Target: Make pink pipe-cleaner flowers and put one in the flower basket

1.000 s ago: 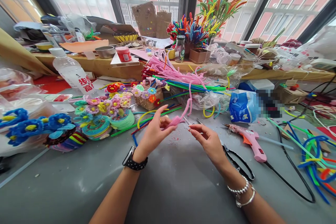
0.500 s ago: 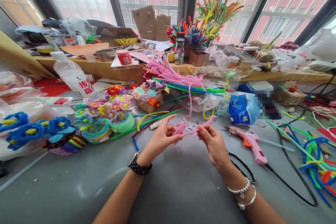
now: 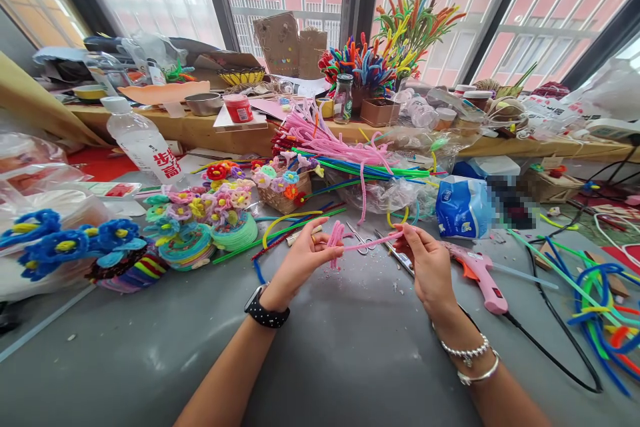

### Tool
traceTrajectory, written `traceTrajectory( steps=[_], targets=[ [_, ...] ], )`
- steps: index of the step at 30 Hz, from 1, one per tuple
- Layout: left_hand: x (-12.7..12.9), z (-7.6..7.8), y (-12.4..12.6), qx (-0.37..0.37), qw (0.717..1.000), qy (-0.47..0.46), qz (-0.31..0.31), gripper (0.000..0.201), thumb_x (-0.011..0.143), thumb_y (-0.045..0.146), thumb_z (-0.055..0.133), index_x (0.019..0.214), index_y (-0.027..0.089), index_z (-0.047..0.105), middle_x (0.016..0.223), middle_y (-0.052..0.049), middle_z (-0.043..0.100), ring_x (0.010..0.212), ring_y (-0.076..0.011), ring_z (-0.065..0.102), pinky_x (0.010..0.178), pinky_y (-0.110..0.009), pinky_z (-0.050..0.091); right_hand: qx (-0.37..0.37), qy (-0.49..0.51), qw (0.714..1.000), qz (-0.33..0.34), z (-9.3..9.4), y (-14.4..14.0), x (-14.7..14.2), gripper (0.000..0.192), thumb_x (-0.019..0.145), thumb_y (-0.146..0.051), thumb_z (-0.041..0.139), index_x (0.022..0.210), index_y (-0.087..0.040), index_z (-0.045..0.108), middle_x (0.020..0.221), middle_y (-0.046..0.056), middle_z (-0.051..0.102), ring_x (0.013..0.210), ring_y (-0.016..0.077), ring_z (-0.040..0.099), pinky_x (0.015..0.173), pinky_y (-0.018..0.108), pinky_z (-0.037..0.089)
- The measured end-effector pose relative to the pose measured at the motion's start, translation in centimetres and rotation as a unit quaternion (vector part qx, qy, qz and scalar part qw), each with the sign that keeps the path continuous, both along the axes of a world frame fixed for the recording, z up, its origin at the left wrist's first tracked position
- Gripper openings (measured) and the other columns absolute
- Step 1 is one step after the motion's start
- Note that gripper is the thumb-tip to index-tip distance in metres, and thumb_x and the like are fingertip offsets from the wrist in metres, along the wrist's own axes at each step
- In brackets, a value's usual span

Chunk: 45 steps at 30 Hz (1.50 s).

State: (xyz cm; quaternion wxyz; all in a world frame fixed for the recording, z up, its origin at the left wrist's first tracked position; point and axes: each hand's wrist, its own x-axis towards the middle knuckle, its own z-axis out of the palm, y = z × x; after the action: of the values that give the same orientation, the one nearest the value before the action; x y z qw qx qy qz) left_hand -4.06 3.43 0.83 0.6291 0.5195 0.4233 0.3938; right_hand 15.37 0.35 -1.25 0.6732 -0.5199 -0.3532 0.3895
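Between the thumb and fingers of my left hand is a looped bundle of pink pipe cleaner. A straight length of it runs right to my right hand, whose thumb and fingertips pinch its end. The length is stretched nearly level above the table. Behind it lie small silver scissors on the table. Pliers or a similar long metal tool lie just left of my right hand, partly hidden by it. A pink glue gun rests to the right of that hand.
On the left stand pipe-cleaner flower pots and a plastic bottle. A heap of pink pipe cleaners lies at the back. A blue tissue pack sits right of centre. The glue gun's black cord curves across the right side.
My right hand has moved right and slightly up, drawing the pink strand longer and straighter. The bundle in my left hand has turned more upright. The metal tool beside my right hand has come into view.
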Motion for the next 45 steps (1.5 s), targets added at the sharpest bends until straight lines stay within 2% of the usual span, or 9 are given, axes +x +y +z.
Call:
traceTrajectory(
  steps=[9,16,19,22,25,29,31,36,45],
  targets=[
    [0.1,0.4,0.0,-0.001,0.998,-0.032,0.050,0.069,0.057,0.025,0.070,0.116,0.014,0.036,0.067,0.003,0.056,0.062,-0.0099,0.054,0.058,-0.022,0.037,-0.024,-0.308,0.949,-0.056,0.1,0.0,1.3,0.031,0.079,-0.043,0.046,0.072,-0.016,0.059,0.064,0.003,0.061,0.054,0.0131,0.053,0.051,0.024,0.040],
    [0.0,0.0,0.3,0.008,0.996,-0.043,0.074,0.066,0.055,0.023,0.071,0.111,0.015,0.037,0.063,0.005,0.056,0.060,-0.0104,0.057,0.056,-0.021,0.039,0.078,-0.649,0.741,-0.155,-0.5,0.4,1.9,0.036,0.088,-0.031,0.029,0.066,-0.015,0.053,0.061,0.006,0.056,0.057,0.0155,0.051,0.055,0.026,0.034],
    [0.0,-0.1,0.3,0.020,0.996,-0.046,0.075,0.065,0.056,0.023,0.071,0.110,0.016,0.037,0.061,0.005,0.056,0.059,-0.0108,0.057,0.057,-0.021,0.041,0.070,-0.697,0.694,-0.167,-0.7,0.7,2.1,0.037,0.089,-0.030,0.027,0.063,-0.017,0.049,0.057,0.005,0.054,0.054,0.0154,0.049,0.053,0.026,0.031],
    [0.0,-0.2,0.2,0.042,0.995,-0.052,0.078,0.063,0.058,0.021,0.070,0.110,0.017,0.035,0.061,0.006,0.056,0.060,-0.0109,0.058,0.058,-0.021,0.042,0.060,-0.662,0.733,-0.146,-0.5,0.8,2.1,0.038,0.089,-0.032,0.023,0.060,-0.018,0.045,0.054,0.004,0.051,0.050,0.0147,0.046,0.050,0.026,0.029],
    [0.2,-0.2,0.1,0.054,0.993,-0.057,0.086,0.060,0.060,0.019,0.068,0.109,0.018,0.033,0.061,0.006,0.057,0.060,-0.0106,0.058,0.060,-0.022,0.043,0.025,-0.549,0.829,-0.102,0.0,0.6,2.0,0.039,0.087,-0.036,0.026,0.057,-0.019,0.043,0.050,0.001,0.047,0.048,0.0130,0.043,0.049,0.025,0.029],
    [0.3,-0.1,-0.1,0.064,0.992,-0.058,0.087,0.056,0.061,0.018,0.068,0.105,0.018,0.033,0.061,0.006,0.057,0.059,-0.0102,0.058,0.060,-0.022,0.043,-0.021,-0.274,0.961,-0.034,0.7,0.2,1.4,0.037,0.082,-0.043,0.036,0.055,-0.019,0.042,0.045,-0.005,0.038,0.041,0.0087,0.034,0.043,0.023,0.025],
    [0.3,0.0,-0.1,0.069,0.992,-0.059,0.089,0.055,0.061,0.019,0.067,0.104,0.018,0.033,0.060,0.006,0.057,0.057,-0.0100,0.057,0.059,-0.022,0.043,-0.009,-0.096,0.995,0.005,1.0,0.1,0.8,0.035,0.078,-0.043,0.044,0.054,-0.018,0.040,0.044,-0.007,0.034,0.038,0.0064,0.029,0.039,0.021,0.021],
    [0.6,0.3,-0.5,0.070,0.991,-0.066,0.092,0.052,0.061,0.019,0.067,0.102,0.018,0.034,0.059,0.007,0.057,0.057,-0.0100,0.057,0.057,-0.021,0.042,0.037,0.171,0.983,0.060,1.9,0.0,-0.3,0.029,0.073,-0.032,0.055,0.052,-0.016,0.041,0.043,-0.009,0.033,0.036,0.0025,0.024,0.038,0.017,0.021],
    [0.5,0.6,-0.7,0.053,0.987,-0.081,0.132,0.048,0.062,0.019,0.067,0.100,0.018,0.037,0.064,0.004,0.059,0.059,-0.0107,0.059,0.058,-0.022,0.044,0.028,0.208,0.973,0.099,1.4,-0.5,-1.2,0.028,0.071,-0.047,0.056,0.075,-0.020,0.057,0.058,-0.004,0.052,0.047,0.0053,0.043,0.043,0.017,0.032]
  ],
)
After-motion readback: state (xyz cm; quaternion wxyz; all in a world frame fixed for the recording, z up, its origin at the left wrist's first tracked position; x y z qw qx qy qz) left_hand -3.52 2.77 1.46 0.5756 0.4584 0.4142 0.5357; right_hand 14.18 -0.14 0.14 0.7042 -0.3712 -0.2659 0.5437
